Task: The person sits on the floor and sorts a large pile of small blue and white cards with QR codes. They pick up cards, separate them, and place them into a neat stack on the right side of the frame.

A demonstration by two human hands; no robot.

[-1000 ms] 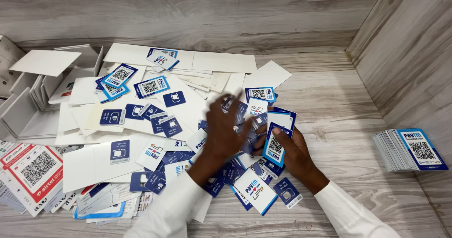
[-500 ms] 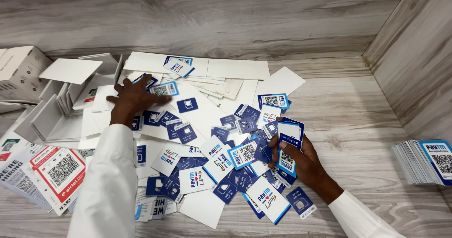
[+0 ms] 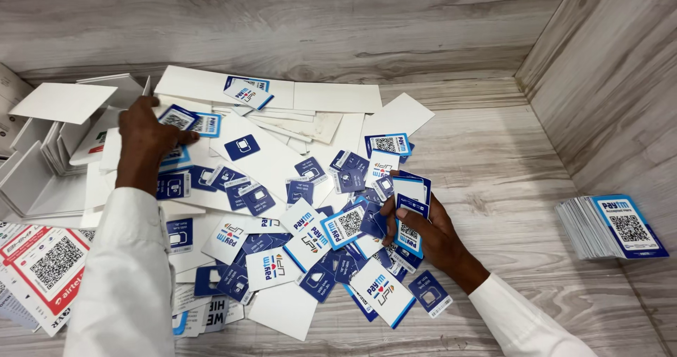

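A loose heap of blue and white cards point(image 3: 282, 209) covers the wood-grain surface. My left hand point(image 3: 144, 140) reaches to the far left of the heap and presses on a blue-edged card with a square code point(image 3: 178, 119). My right hand point(image 3: 429, 231) rests at the heap's right edge and holds a small upright stack of blue and white cards point(image 3: 410, 212) between thumb and fingers. Both arms wear white sleeves.
A neat stack of blue-edged cards point(image 3: 611, 226) lies at the right by the wall. White card boxes point(image 3: 42, 152) stand at the left. Red and white cards point(image 3: 44, 265) lie at the lower left. Wood-grain walls close the back and right.
My left hand moved from the heap's middle to its far left and now presses on a card there. My right hand stays put with its stack.
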